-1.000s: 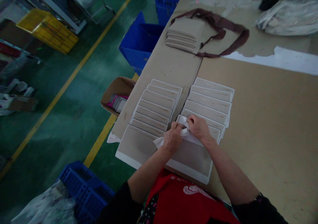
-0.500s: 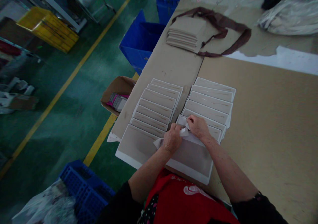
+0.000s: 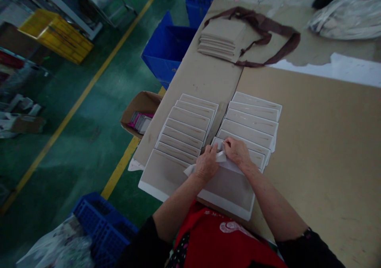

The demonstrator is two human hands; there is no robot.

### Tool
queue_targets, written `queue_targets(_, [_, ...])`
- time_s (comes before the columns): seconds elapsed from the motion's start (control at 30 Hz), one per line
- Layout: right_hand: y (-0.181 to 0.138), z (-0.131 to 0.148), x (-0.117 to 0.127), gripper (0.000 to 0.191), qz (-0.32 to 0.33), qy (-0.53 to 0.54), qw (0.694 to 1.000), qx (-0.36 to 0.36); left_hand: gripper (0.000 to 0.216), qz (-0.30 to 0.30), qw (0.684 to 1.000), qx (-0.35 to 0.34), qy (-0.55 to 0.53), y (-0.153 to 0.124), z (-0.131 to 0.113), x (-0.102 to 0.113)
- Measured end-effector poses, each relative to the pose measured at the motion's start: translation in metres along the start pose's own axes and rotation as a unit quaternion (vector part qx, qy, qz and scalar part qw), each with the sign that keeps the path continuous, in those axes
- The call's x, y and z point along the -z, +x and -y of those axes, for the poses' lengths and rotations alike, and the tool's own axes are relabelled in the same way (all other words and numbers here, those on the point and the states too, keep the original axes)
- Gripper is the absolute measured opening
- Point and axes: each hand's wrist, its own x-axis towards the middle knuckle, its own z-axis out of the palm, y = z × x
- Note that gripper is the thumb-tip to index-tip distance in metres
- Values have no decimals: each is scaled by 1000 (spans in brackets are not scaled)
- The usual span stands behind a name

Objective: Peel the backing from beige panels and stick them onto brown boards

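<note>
Two overlapping rows of flat grey-beige panels with white borders lie on the table: a left row [image 3: 187, 121] and a right row [image 3: 253, 119]. My left hand [image 3: 207, 164] is closed around a white strip [image 3: 221, 157], whose ends stick out on both sides of the fingers. Just to its right, my right hand [image 3: 237, 152] pinches at the top edge of the nearest right-hand panel [image 3: 229, 186]. What sits between those fingertips is too small to make out. Beside my left forearm lies the nearest left-hand panel [image 3: 163, 173].
Farther back on the table [image 3: 321, 149] are a stack of folded beige pieces [image 3: 220, 40] and a brown strap [image 3: 285, 48]. Beyond the left edge stand a cardboard box [image 3: 138, 101], a blue bin [image 3: 160, 56] and blue crates [image 3: 101, 224]. Plastic-wrapped material [image 3: 342, 22] lies far right.
My left hand has shifted slightly up toward my right hand, its fingers reaching nearer the panel's top edge. The right hand stays at nearly the same spot.
</note>
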Motion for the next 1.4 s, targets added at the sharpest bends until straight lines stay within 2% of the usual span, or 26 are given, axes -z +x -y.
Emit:
queue_targets(0.17, [-7,-5,3,24,-3,24,1000,-5,63,7,999,-19,32,4,0,5])
queue_targets(0.3, [-39,-39,13,23,-22,130,990,-39,64,-5,998,-31,46,4,2,9])
queue_targets(0.43, [-75,-78,19,24,-55,248,959,-124,64,-9,998,-43,53,4,4,11])
queue_targets(0.57, [-85,-94,12,28,-117,328,921,-173,63,-4,997,-43,70,6,3,11])
queue_targets(0.7, [-79,-91,4,27,-160,311,916,-196,58,-11,995,-42,90,8,2,10])
queue_targets(1.07, [-72,-96,-13,26,-231,250,923,-181,61,-46,992,-55,103,8,5,-1])
queue_targets(1.4, [-73,-107,-27,24,-293,257,913,-120,64,-71,989,-72,109,5,10,-11])
